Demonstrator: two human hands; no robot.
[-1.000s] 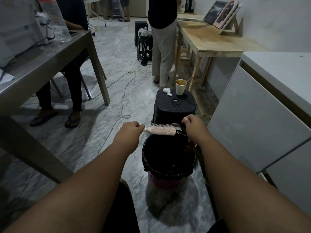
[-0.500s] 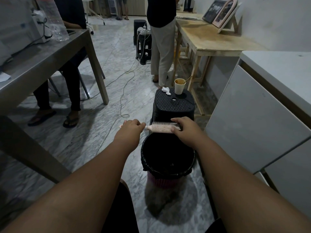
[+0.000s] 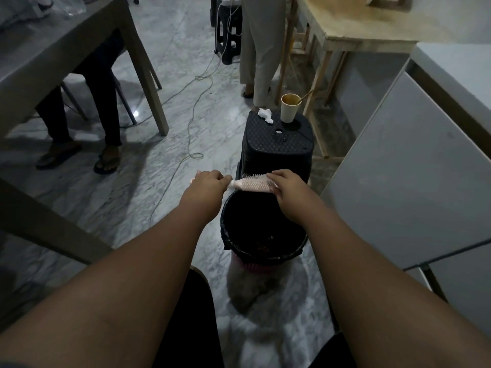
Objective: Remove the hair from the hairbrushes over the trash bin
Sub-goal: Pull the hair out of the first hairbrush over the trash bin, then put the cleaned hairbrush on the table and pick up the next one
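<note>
A pale pink round hairbrush (image 3: 251, 184) lies level over the far rim of the trash bin (image 3: 292, 254), a pink bin lined with a black bag. My left hand (image 3: 208, 183) is closed around the brush handle at the left. My right hand (image 3: 288, 187) rests on the right end of the bristled head, fingers curled onto the bristles. I cannot make out hair on the brush; dark bits lie at the bottom of the bin.
A black plastic stool (image 3: 277, 144) stands just behind the bin, with a paper cup (image 3: 289, 107) and a crumpled tissue (image 3: 265, 115) on it. A white cabinet (image 3: 414, 168) is at the right, a grey table (image 3: 66, 57) at the left. A seated person's legs (image 3: 103, 102), a standing person (image 3: 259, 49) and floor cables (image 3: 191, 123) lie beyond.
My right hand moved from the brush's right tip back onto the bristled head. The left hand kept its hold on the handle. The camera tilted down.
</note>
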